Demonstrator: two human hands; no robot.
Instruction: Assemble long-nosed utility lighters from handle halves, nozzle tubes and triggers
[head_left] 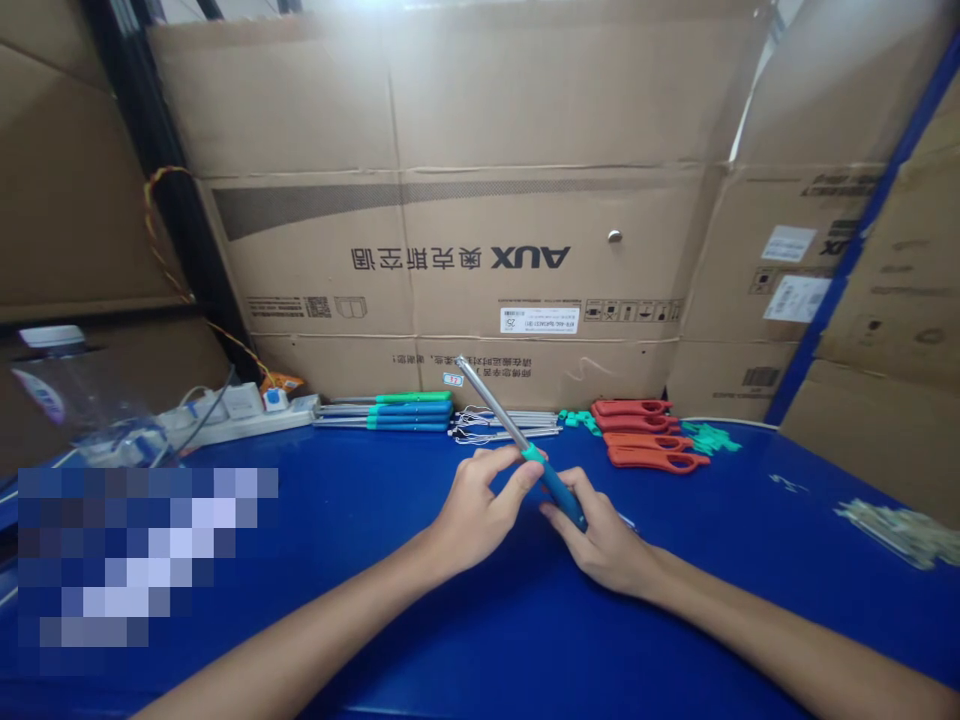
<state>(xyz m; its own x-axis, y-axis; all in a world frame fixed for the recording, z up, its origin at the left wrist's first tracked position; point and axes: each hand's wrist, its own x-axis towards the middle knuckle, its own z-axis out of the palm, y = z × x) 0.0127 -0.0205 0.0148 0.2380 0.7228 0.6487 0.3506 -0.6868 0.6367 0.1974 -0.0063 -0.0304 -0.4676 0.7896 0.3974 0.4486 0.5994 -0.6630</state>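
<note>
We pinch the steel-shafted tool (491, 405) at its teal collar (534, 453) with our left hand (476, 510), the grip pressed on it, while the grip of our right hand (604, 540) closes on the blue handle (562, 490), apparently steadying the tilted shaft above the blue surface (675, 600). Similar rods (382, 415) lie side by side beyond, seemingly sorted, near red handles (649, 440).

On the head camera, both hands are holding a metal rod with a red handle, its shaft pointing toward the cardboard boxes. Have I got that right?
Not quite: the handle of the metal rod is blue with a teal collar, not red, as the head view shows. The rest stands: the left hand and right hand hold it, and its shaft points toward the cardboard boxes.
</note>
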